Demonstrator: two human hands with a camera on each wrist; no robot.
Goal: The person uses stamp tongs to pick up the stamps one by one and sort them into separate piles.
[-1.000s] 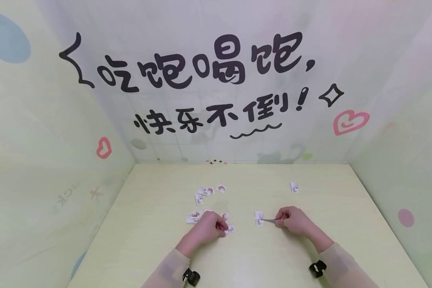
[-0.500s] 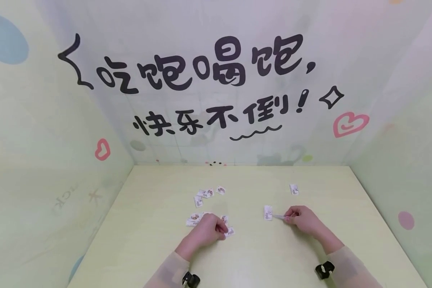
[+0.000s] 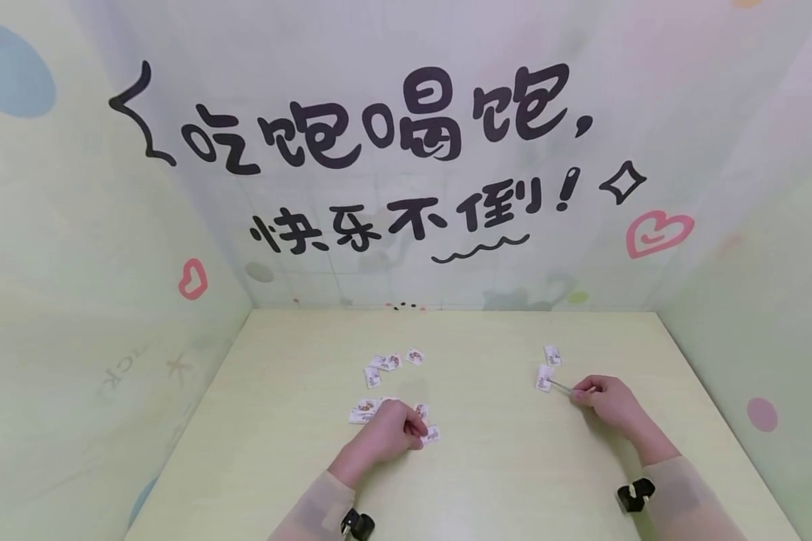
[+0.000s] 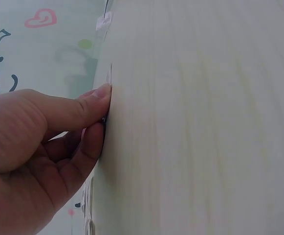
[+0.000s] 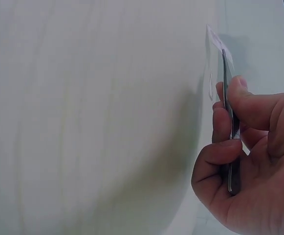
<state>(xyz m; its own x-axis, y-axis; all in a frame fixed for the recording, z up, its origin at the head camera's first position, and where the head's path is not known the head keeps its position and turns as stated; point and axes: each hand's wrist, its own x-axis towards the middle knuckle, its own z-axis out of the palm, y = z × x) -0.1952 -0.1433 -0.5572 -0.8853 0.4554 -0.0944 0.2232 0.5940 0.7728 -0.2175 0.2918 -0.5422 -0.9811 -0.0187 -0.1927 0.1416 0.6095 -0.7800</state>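
Note:
Tweezers are held in my right hand, between the thumb and the curled fingers. Their tips meet a small white printed card at the right of the table, which looks tilted in the right wrist view. Just beyond it lies another such card. My left hand rests low at the table, its thumb and fingertips pinching the left edge of a small printed card. Cards of the same sort lie partly hidden behind that hand.
Farther back on the pale wooden table, several small cards lie loosely grouped, with a single card to their right. Printed cloth walls enclose the back and sides. Each wrist bears a black device.
My right hand has moved right and away from me, carrying the card in the tweezers close to the far right card. My left hand has stayed in place.

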